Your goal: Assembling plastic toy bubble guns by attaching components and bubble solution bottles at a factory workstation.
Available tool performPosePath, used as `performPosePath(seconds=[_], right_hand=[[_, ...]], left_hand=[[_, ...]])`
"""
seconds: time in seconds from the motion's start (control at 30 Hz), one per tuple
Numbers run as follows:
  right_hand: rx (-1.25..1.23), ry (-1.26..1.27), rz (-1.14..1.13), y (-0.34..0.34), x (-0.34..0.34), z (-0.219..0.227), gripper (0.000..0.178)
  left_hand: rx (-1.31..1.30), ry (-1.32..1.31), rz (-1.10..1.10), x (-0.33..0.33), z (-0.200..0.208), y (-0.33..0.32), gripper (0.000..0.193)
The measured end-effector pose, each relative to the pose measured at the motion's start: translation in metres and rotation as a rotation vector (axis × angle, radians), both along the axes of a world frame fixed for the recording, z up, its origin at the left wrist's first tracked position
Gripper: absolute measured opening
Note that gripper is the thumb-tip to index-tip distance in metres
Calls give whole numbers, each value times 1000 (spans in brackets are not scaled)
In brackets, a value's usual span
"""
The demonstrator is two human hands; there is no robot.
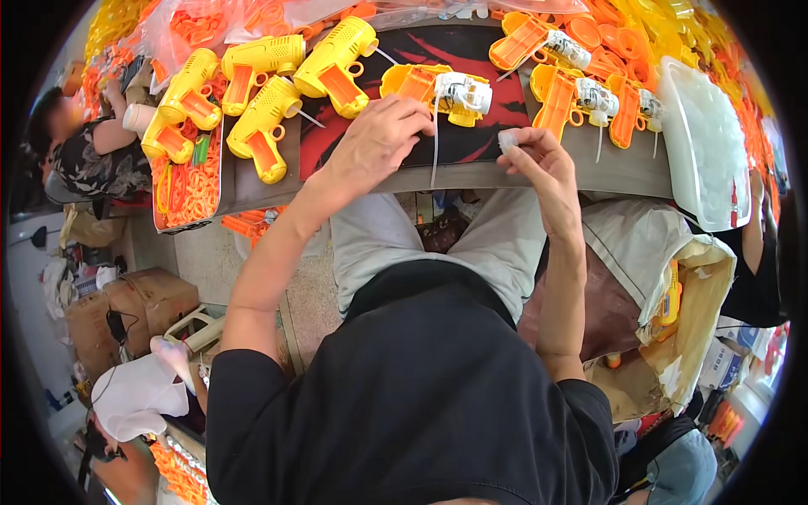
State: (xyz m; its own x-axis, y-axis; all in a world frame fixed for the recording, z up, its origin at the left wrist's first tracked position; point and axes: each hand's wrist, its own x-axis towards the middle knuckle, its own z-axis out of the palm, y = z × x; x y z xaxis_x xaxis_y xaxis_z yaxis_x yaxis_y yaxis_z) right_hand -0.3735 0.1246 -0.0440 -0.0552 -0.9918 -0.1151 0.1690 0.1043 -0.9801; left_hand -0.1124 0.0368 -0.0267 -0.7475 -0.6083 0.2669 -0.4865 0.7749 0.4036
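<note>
Pretty crammed workbench point(627, 177), with a black-and-red mat point(467, 145) in the middle. The right hand point(543, 164), by the mat's right edge, was pinching a small clear piece point(507, 140). The left hand point(379, 139) was half-curled over the mat near a white strip point(435, 160), couldn't tell if it had hold of it. The toy gun with a white cylinder point(461, 94) lay on the mat, just past the hands. More yellow toy guns point(259, 126) crowded its left side; a white tub point(677, 160) stood well to its right.

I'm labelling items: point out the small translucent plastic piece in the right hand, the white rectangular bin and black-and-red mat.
Small translucent plastic piece point(507, 140): head view, visible middle.
White rectangular bin point(680, 164): head view, left wall.
Black-and-red mat point(467, 146): head view, bare lower part.
</note>
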Motion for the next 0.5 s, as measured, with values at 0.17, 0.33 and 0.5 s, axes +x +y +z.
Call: performPosePath(seconds=[0.17,0.33,0.5], right_hand=[[-47,190,-7,-15,10,-4,26],[-40,187,-13,-14,15,-3,28],[6,-130,47,-15,18,4,38]], left_hand=[[-9,104,-21,2,-5,-11,22],[-176,96,43,6,-6,6,23],[-408,-120,-232,4,0,5,17]])
